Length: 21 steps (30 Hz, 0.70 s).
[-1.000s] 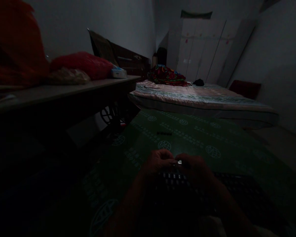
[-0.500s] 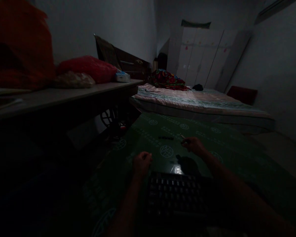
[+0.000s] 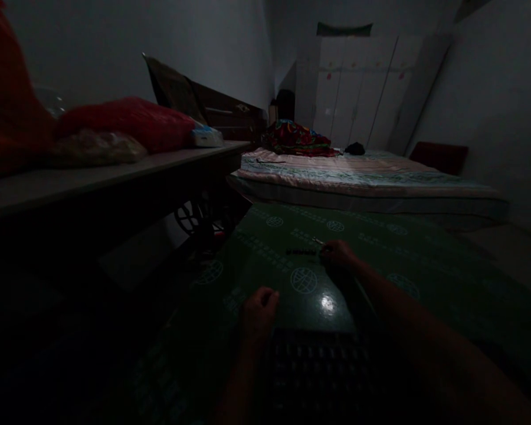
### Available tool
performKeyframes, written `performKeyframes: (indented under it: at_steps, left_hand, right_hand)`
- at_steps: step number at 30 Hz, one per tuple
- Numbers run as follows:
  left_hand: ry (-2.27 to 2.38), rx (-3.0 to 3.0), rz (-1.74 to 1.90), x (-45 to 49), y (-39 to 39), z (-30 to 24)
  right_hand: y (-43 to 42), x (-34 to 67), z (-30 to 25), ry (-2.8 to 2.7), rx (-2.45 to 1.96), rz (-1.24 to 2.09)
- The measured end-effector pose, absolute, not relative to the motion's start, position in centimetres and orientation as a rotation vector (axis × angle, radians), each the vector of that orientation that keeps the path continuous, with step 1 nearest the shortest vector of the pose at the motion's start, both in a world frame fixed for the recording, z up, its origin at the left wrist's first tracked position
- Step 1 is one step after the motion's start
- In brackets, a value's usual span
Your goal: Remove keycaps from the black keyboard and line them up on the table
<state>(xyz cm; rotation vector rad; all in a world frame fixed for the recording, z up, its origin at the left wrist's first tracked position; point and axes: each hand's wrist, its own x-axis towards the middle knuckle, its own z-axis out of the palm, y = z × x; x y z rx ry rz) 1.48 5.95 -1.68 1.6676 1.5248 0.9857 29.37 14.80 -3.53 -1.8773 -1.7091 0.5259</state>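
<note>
A black keyboard (image 3: 321, 360) lies on the green board with printed globe marks, close to my body and deep in shadow. Beyond it, several small dark pieces that look like keycaps (image 3: 300, 252) stand in a row. My right hand (image 3: 340, 255) is at the right end of this row, fingers pinched on a thin pale tool (image 3: 318, 241) whose tip points left. Whether the hand touches the last piece is too dark to tell. Left of the keyboard's far corner, my left hand (image 3: 260, 310) has its fingers curled together; anything inside them is hidden.
The green board (image 3: 256, 236) reaches to a bed (image 3: 363, 174) with a red patterned blanket (image 3: 296, 139). A shelf-like table (image 3: 168, 165) on the left carries red bags (image 3: 128, 121) and a tissue pack (image 3: 207, 137). White wardrobes (image 3: 358, 88) stand behind.
My right hand has come down to the board beside the row of small dark pieces, with the pale tool in it. The view has shifted, and the keyboard appears lower and darker.
</note>
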Motion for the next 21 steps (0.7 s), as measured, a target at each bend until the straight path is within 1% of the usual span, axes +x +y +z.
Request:
performKeyframes:
  at_steps: [21]
  left_hand:
    - [1.584,1.721,0.910,1.47,6.12,-1.90]
  right_hand:
    - [15.24,29.14,-3.09,-1.849,-1.916,0.443]
